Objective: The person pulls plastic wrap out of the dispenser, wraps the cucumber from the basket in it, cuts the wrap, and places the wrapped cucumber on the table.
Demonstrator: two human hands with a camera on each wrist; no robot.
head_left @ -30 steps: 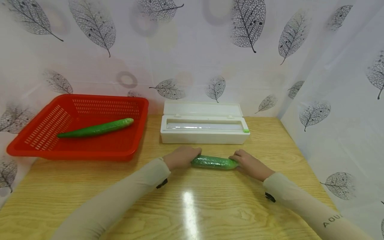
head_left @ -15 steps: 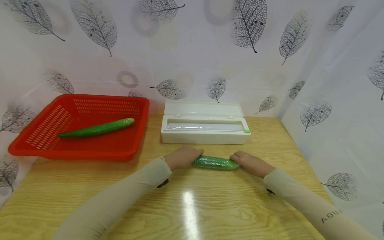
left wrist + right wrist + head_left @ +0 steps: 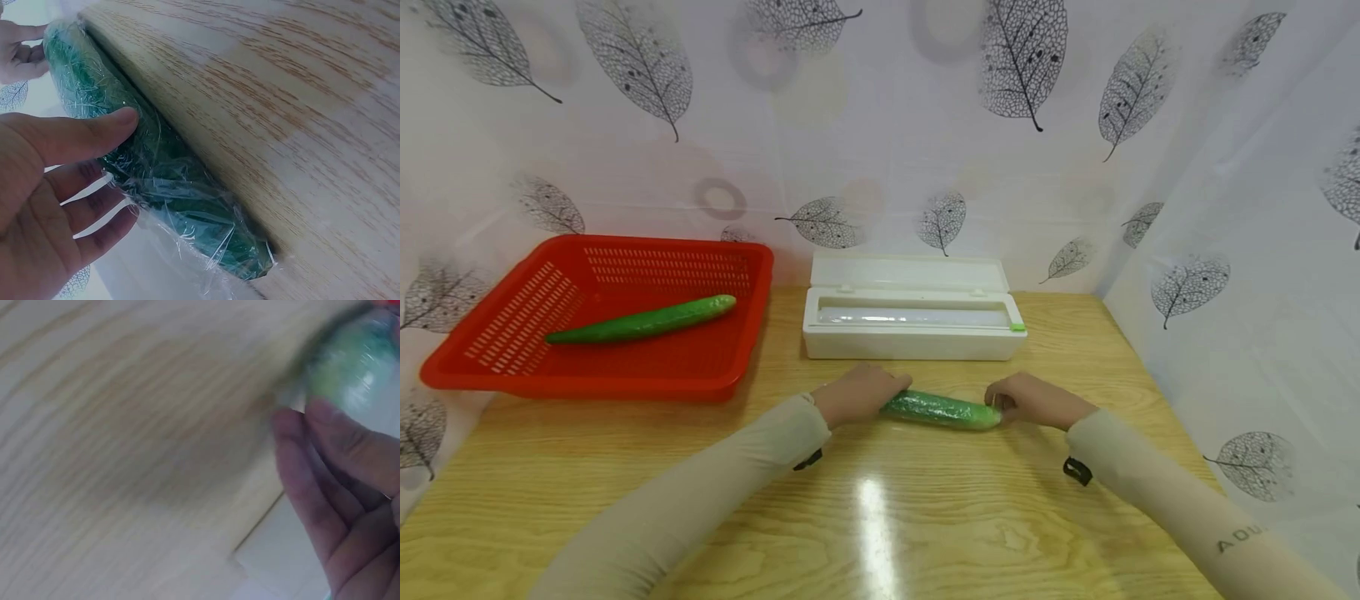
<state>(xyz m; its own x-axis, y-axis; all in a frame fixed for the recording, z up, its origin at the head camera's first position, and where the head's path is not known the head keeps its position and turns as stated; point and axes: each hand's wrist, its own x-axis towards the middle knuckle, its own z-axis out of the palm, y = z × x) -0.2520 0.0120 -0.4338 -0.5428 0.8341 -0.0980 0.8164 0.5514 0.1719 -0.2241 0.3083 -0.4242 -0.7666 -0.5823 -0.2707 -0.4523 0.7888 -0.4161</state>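
Observation:
A cucumber wrapped in clear cling film (image 3: 942, 411) lies crosswise on the wooden table. My left hand (image 3: 857, 393) holds its left part, thumb (image 3: 103, 131) across the near side and fingers behind it. In the left wrist view, loose crinkled film (image 3: 200, 250) spreads past the cucumber's near end. At the right end, my right hand (image 3: 1033, 400) pinches the gathered film (image 3: 297, 400) between thumb and fingertips, just off the cucumber's pale tip (image 3: 344, 375). The right wrist view is somewhat blurred.
Behind the hands stands a white cling film box (image 3: 910, 343), its lid raised, with a roll inside. A red plastic basket (image 3: 625, 387) at the left holds another cucumber (image 3: 647, 322). A leaf-patterned sheet (image 3: 880, 150) hangs behind the table (image 3: 962, 517).
My right hand has shifted from over the cucumber's right end to just beyond it, its fingertips drawing together at the film. The cucumber's right end has moved slightly right; my left hand stays nearly still.

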